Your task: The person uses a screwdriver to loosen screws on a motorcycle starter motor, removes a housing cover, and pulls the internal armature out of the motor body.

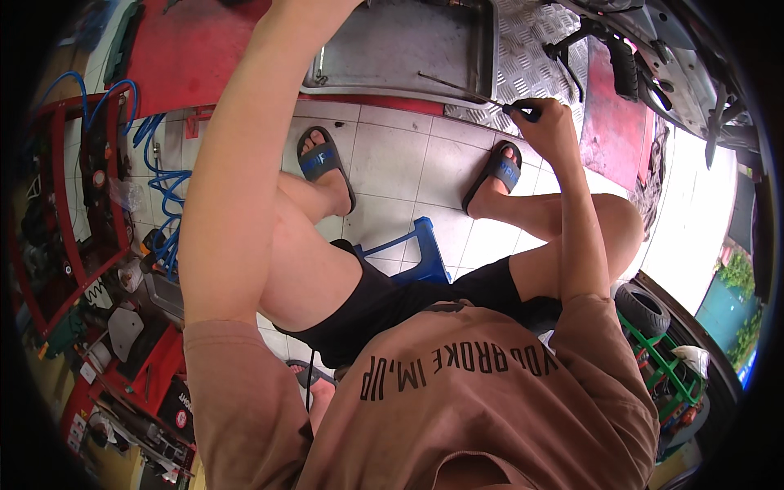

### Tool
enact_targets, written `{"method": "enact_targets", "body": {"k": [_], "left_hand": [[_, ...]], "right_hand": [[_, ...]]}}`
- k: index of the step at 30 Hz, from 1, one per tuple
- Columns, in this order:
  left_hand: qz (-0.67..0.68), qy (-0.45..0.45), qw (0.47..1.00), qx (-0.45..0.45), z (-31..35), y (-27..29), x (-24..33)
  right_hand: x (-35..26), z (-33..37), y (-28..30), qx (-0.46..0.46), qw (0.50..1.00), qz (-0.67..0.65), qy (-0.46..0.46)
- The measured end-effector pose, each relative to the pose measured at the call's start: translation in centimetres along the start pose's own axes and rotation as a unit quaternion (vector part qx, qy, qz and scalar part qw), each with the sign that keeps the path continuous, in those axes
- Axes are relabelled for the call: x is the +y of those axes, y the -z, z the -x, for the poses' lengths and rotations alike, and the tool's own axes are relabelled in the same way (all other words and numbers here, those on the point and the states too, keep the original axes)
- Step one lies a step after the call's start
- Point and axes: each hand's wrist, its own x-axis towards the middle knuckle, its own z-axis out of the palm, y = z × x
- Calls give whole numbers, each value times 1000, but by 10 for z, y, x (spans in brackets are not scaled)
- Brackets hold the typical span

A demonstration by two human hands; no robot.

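Observation:
My right hand [549, 126] is closed round the dark handle of a screwdriver [457, 87]. Its long thin shaft points left, over the near right corner of a grey metal tray [384, 53]. A small metal piece [321, 79] lies in the tray's near left corner. My left arm reaches far forward past the tray's left side. Only the base of my left hand [317, 8] shows at the top edge; its fingers are out of the picture, so what they hold or touch is hidden.
A motorcycle [653, 57] stands at the upper right beside diamond-patterned metal plate [531, 61]. Between my legs is a blue plastic stool [425, 253]. Coiled blue hose [167, 192] hangs at the left near a red rack [61, 220]. A tyre [643, 309] lies at the right.

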Motion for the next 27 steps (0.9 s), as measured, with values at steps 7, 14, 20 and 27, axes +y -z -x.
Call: {"method": "enact_targets", "body": {"k": [7, 14, 20, 27], "left_hand": [[-3, 13, 1000, -7, 1, 5, 6], [-10, 7, 1000, -4, 4, 3, 10], [2, 47, 998, -37, 1, 6, 14], [-7, 25, 999, -23, 2, -3, 5]], "right_hand": [[-1, 0, -1, -6, 1000, 1, 4], [2, 0, -2, -1, 1000, 5, 2], [3, 1, -1, 3, 1000, 3, 6], [8, 0, -3, 14, 1000, 0, 14]]}}
